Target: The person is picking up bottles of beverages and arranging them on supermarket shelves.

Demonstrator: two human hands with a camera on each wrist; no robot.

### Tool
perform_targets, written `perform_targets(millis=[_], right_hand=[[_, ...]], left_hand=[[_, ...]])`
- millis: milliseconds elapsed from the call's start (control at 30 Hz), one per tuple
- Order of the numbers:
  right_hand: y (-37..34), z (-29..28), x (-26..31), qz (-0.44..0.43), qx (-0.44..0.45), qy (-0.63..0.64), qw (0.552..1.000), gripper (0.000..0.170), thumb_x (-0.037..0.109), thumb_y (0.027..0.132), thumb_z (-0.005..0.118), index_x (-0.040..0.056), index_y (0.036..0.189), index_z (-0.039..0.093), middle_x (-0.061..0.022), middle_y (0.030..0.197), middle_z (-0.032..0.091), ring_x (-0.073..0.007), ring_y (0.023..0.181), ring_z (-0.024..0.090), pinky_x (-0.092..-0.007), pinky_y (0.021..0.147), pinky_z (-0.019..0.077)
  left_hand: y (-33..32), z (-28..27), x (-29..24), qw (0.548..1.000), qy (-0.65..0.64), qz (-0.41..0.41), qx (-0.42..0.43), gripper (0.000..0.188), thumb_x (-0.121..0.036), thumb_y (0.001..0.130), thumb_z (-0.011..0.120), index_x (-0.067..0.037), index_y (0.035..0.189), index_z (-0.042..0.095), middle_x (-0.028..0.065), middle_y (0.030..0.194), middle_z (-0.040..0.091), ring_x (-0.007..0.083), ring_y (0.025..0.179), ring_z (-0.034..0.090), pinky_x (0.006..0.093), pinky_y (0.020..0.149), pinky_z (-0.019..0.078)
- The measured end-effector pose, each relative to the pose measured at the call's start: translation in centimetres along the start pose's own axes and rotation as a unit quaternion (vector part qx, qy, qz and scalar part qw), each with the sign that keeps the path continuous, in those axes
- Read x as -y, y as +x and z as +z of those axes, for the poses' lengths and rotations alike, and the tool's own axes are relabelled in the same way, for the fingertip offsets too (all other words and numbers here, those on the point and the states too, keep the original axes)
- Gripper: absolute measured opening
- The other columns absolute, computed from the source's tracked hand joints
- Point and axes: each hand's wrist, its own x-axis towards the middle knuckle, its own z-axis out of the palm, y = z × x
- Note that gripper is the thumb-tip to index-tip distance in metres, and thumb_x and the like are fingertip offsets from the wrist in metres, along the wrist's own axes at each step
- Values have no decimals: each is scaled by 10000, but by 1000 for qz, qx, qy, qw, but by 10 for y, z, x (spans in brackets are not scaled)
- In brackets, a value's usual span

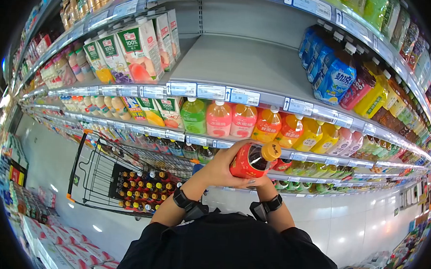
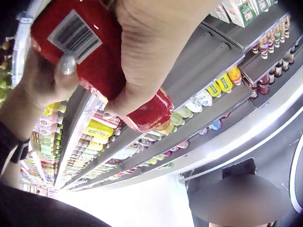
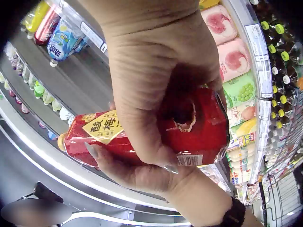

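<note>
1 red btl, orange cap, dark liquid, barcode on side; held tilted in front of shelves, cap to upper R in head view. Gripped btwn L hand & R hand, both curled round it, close together; some R fingers hard to make out. Behind, lower shelf: pink btls, orange btls. Above: grey shelf w/ cartons L, blue btls R. Lower L: blk wire cart w/ capped btls.
</note>
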Motion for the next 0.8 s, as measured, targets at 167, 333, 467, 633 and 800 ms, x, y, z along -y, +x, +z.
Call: perform_targets(millis=[167, 333, 467, 633, 800], right_hand=[[3, 0, 2, 1, -2, -24, 1000, 645, 69, 574, 804, 58, 1161, 536, -68, 1110, 581, -179, 1003, 547, -347, 867, 451], [-3, -4, -14, 35, -5, 33, 999, 633, 45, 571, 792, 55, 1151, 540, -68, 1092, 586, -179, 995, 550, -340, 854, 457], [-5, -6, -22, 131, -10, 59, 990, 649, -18, 549, 758, 40, 1156, 535, -83, 1106, 583, -189, 1010, 552, -334, 847, 462], [-6, -19, -35, 163, 24, 75, 984, 729, -47, 530, 720, 18, 1218, 488, -104, 1152, 566, -210, 1057, 541, -347, 869, 459], [2, -12, -23, 163, 82, 192, 964, 816, 20, 505, 734, -10, 1264, 435, -124, 1167, 559, -232, 1082, 532, -380, 928, 422]], left_hand=[[2, 3, -1, 1000, 3, -12, 11, 851, -262, 597, 784, -70, 1308, 357, 160, 1133, 578, 309, 1035, 586, 380, 887, 463], [-3, 7, 7, 999, 21, -28, -11, 853, -236, 605, 770, -62, 1318, 334, 170, 1125, 577, 312, 1038, 583, 380, 884, 461], [-8, 8, 18, 998, 17, -36, -41, 861, -245, 597, 798, -56, 1301, 340, 142, 1161, 558, 274, 1068, 565, 361, 894, 447], [-10, 7, 27, 995, -20, -50, -79, 861, -245, 617, 789, -22, 1302, 317, 143, 1168, 543, 246, 1069, 555, 353, 903, 432], [-11, 3, 30, 993, -74, -48, -81, 858, -221, 642, 761, -2, 1306, 264, 165, 1151, 544, 253, 1067, 556, 361, 903, 429]])
